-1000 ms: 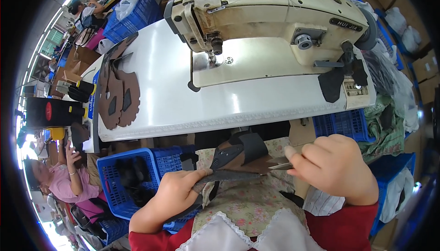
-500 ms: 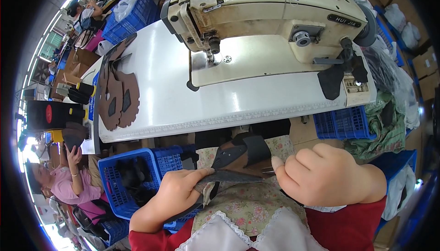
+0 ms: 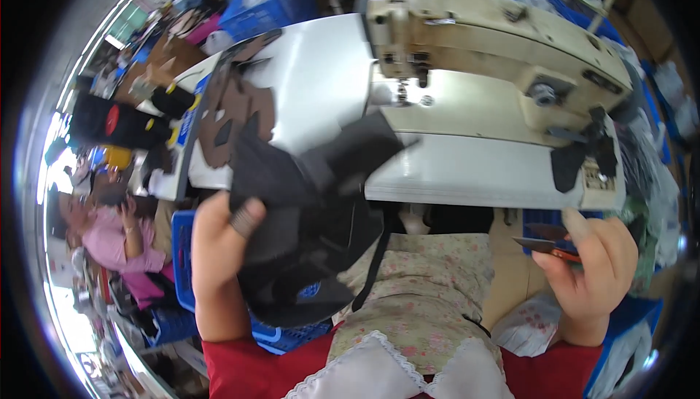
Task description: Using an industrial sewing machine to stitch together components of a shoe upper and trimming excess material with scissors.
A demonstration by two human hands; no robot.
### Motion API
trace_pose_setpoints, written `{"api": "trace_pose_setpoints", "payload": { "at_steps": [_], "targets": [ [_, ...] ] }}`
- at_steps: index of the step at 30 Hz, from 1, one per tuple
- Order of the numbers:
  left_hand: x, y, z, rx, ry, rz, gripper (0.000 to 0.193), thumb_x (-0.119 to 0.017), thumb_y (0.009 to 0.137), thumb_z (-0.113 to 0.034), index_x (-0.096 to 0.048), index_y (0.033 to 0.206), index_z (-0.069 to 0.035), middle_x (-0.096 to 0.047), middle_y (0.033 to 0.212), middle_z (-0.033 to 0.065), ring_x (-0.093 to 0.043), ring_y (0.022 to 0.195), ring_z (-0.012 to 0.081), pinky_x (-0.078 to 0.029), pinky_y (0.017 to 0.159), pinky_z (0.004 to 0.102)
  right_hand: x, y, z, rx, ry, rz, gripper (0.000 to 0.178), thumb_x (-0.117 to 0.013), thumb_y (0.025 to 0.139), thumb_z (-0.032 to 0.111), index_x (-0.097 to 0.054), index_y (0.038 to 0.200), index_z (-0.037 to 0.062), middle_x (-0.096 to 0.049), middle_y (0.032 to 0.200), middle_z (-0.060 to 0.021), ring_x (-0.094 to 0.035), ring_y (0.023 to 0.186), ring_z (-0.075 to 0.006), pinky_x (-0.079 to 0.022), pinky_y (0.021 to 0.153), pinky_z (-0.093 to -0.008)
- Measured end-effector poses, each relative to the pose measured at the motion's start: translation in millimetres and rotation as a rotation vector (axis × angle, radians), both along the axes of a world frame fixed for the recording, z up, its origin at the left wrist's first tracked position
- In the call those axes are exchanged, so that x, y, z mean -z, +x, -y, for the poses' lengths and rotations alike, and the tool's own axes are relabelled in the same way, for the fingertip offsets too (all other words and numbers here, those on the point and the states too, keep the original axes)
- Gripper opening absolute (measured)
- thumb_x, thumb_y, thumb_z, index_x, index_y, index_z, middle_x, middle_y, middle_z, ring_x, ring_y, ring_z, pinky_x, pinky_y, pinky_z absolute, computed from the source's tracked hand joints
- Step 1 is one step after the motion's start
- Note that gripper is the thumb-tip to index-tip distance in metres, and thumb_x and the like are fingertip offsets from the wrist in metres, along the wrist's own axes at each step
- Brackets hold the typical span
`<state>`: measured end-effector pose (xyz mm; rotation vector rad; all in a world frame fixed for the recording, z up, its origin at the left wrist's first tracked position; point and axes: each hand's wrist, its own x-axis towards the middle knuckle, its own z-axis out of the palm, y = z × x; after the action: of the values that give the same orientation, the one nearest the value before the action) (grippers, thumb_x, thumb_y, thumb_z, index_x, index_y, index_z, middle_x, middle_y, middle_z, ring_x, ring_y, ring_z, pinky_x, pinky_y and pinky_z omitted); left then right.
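My left hand (image 3: 222,246) grips a bundle of black sewn pieces (image 3: 302,235), like parts of a shoe upper, with its thumb on top. The bundle is smeared by motion. It hangs over the front edge of the white table (image 3: 452,173), hiding part of the tabletop and a blue crate. Out to the right, my right hand (image 3: 594,271) is closed around thread snips (image 3: 543,244) with dark blades and an orange-red edge. Their tips point left, apart from the black bundle.
A cream sewing machine (image 3: 496,42) stands on the table. Brown cut pieces (image 3: 251,111) lie at its left end, and black scraps (image 3: 569,166) hang at its right. A flowered apron (image 3: 430,275) covers my lap. A co-worker in a pink shirt (image 3: 113,242) sits at the left.
The left hand has raised the black piece from my lap toward the table, and it now spreads out wide. My right hand has moved away to the right with the snips. The view has shifted.
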<state>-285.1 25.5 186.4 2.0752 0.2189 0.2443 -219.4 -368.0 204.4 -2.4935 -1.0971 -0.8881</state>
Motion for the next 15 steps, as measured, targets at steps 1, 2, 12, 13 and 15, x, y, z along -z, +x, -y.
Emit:
{"api": "trace_pose_setpoints", "payload": {
  "at_steps": [1,2,12,13,15],
  "targets": [
    [-11,0,-3,-0.079,-0.068,0.072,0.028,-0.066,0.096,-0.023,-0.069,0.106,0.003,-0.068,0.094,-0.0003,-0.060,0.086,0.0097,-0.048,0.078,0.0269,4,-2,-4,-0.022,0.024,-0.033,0.049,-0.080,0.074,0.037,-0.070,0.106,0.0009,-0.056,0.076,-0.0052,-0.050,0.057,-0.0215,-0.038,0.051,-0.0336],
    [-20,2,-8,-0.128,-0.095,0.141,0.033,-0.065,0.096,-0.022,-0.065,0.117,0.003,-0.068,0.105,0.0019,-0.060,0.095,0.0102,-0.047,0.086,0.0259,7,-2,-5,-0.051,0.035,-0.024,0.049,-0.080,0.074,0.037,-0.070,0.106,0.0009,-0.056,0.076,-0.0052,-0.050,0.057,-0.0215,-0.038,0.051,-0.0336],
    [-54,13,-53,-0.099,-1.039,0.545,0.025,-0.064,0.094,-0.018,-0.065,0.110,0.002,-0.073,0.098,0.0144,-0.073,0.085,0.0258,-0.062,0.079,0.0379,45,-1,-87,-0.398,0.290,-0.305,0.047,-0.082,0.074,0.034,-0.070,0.105,0.0014,-0.061,0.073,-0.0055,-0.055,0.058,-0.0225,-0.043,0.053,-0.0327],
    [-52,16,-61,-0.110,-1.032,0.558,0.025,-0.064,0.094,-0.018,-0.065,0.110,0.002,-0.073,0.098,0.0144,-0.073,0.085,0.0258,-0.062,0.079,0.0379,52,-3,-99,-0.458,0.327,-0.337,0.046,-0.083,0.072,0.031,-0.071,0.105,0.0014,-0.061,0.073,-0.0056,-0.056,0.059,-0.0222,-0.043,0.053,-0.0325],
    [-48,21,-72,-0.089,-1.148,0.534,0.024,-0.061,0.097,-0.018,-0.064,0.110,0.002,-0.072,0.099,0.0156,-0.073,0.087,0.0277,-0.062,0.080,0.0416,58,-7,-118,-0.559,0.331,-0.355,0.044,-0.085,0.069,0.024,-0.071,0.105,0.0016,-0.062,0.073,-0.0059,-0.058,0.059,-0.0210,-0.045,0.052,-0.0317]
  ]
}}
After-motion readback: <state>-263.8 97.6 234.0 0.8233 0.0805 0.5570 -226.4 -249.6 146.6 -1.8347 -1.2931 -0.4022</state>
